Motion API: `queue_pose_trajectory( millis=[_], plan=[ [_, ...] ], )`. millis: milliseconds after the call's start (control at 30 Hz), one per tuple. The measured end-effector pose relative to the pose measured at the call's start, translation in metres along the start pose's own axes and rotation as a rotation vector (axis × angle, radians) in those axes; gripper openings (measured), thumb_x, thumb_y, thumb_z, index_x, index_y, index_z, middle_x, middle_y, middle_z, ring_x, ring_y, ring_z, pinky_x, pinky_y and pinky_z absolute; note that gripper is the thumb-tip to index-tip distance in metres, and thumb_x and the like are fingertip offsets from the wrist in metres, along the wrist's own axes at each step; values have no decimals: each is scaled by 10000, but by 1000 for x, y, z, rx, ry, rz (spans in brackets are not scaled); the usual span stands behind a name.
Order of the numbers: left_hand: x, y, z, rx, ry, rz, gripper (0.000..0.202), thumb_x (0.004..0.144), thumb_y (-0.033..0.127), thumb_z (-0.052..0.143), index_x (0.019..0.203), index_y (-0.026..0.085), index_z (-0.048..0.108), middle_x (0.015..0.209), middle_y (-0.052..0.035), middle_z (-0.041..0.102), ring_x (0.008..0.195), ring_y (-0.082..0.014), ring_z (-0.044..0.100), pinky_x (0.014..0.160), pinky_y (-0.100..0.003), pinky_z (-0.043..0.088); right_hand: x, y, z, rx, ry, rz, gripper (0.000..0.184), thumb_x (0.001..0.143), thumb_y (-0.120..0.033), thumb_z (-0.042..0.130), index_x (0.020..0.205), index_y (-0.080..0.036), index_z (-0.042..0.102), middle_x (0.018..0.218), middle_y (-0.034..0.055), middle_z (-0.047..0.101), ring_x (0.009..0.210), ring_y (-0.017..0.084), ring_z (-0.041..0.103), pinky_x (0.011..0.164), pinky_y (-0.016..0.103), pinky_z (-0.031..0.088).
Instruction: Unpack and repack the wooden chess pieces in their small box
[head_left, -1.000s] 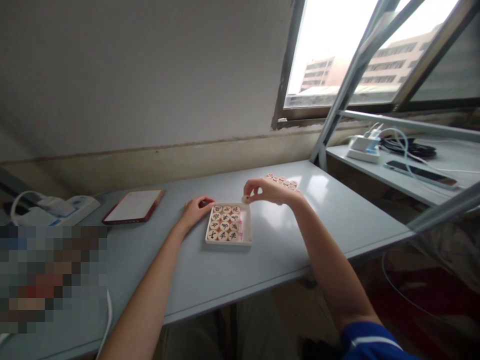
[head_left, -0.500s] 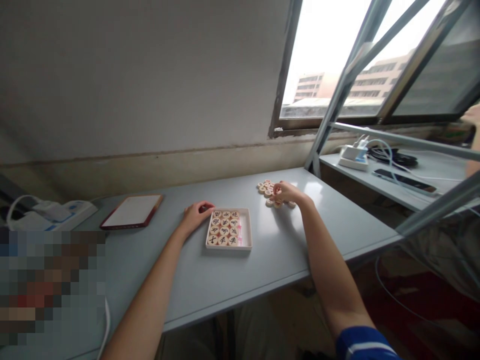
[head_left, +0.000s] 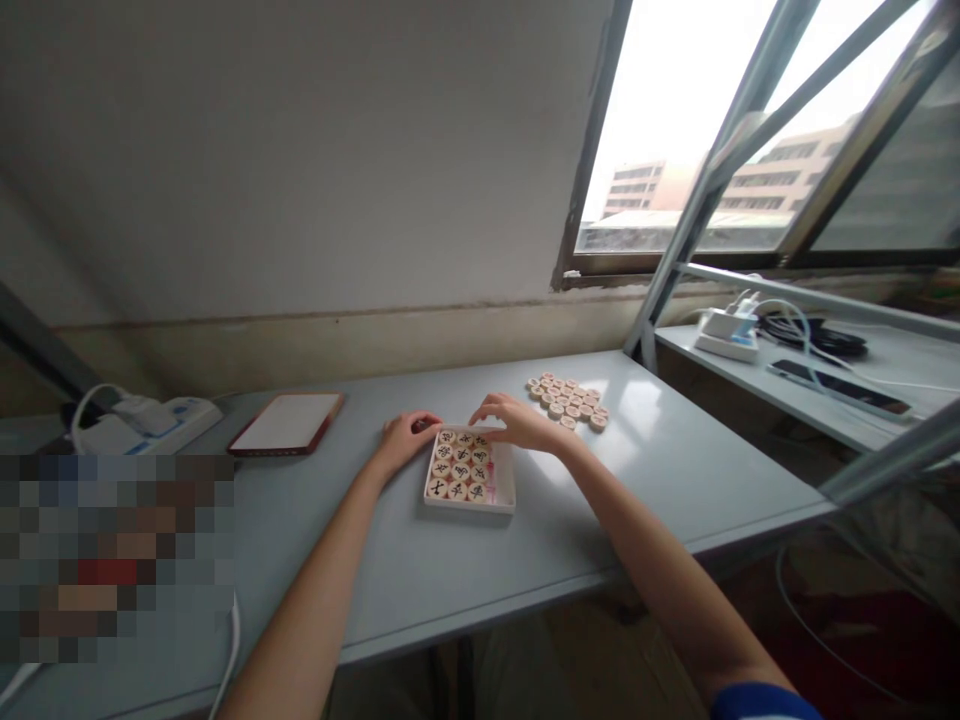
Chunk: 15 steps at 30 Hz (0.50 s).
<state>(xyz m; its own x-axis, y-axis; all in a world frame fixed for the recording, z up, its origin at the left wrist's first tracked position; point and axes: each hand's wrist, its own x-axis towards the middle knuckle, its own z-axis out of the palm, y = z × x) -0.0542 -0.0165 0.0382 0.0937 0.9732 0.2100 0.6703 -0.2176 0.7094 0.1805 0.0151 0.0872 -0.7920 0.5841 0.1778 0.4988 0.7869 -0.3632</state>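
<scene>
A shallow white box (head_left: pixel 471 508) rests on the grey desk, with rows of round xiangqi pieces (head_left: pixel 460 471) lying face up in it. Beside them a pink strip (head_left: pixel 491 480) runs along the box's bare right side. My left hand (head_left: pixel 407 440) is curled at the far left corner, thumb and fingertips gripping the box's edge. Over the far right part of the box, my right hand (head_left: pixel 517 424) is bent with fingers and thumb curved towards each other; anything between them is hidden. Further right, several loose xiangqi pieces (head_left: pixel 574 400) lie spread on the desk.
A white board with a reddish-brown frame (head_left: pixel 289 425) lies at the left, near a power strip (head_left: pixel 169 425). Metal bars (head_left: pixel 679 225) rise behind the desk's right end. Beyond them, a second surface bears a charger (head_left: pixel 726 330), black cable and a phone (head_left: pixel 840 388).
My right hand has moved left from the loose pieces to the far right part of the box. My left hand stays at the box's corner. The view has shifted slightly.
</scene>
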Motion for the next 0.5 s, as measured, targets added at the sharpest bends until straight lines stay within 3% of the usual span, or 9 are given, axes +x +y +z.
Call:
queue_pose_trajectory(
  millis=[200,367,500],
  plan=[
    [2,-3,1,17,-5,10,364,694,480,495,813,188,678,775,-32,671,702,-159,563,655,-240,412,-3,-7,-1,-96,85,-15,279,749,-226,590,1025,-264,602,1038,54,502,977,193,453,849,324,364],
    [2,0,0,24,-8,-12,359,685,475,498,796,187,681,769,-30,672,705,-160,562,656,-237,412,-4,1,1,-103,-45,-28,238,684,-292,671,921,-294,654,1021,39,514,941,205,448,815,333,369],
    [3,-1,0,21,-12,2,357,690,472,493,810,192,679,791,-28,671,718,-163,558,659,-238,407,-3,0,-1,-91,-19,-17,247,652,-342,696,883,-262,657,1016,44,514,945,204,439,807,312,367]
  ],
)
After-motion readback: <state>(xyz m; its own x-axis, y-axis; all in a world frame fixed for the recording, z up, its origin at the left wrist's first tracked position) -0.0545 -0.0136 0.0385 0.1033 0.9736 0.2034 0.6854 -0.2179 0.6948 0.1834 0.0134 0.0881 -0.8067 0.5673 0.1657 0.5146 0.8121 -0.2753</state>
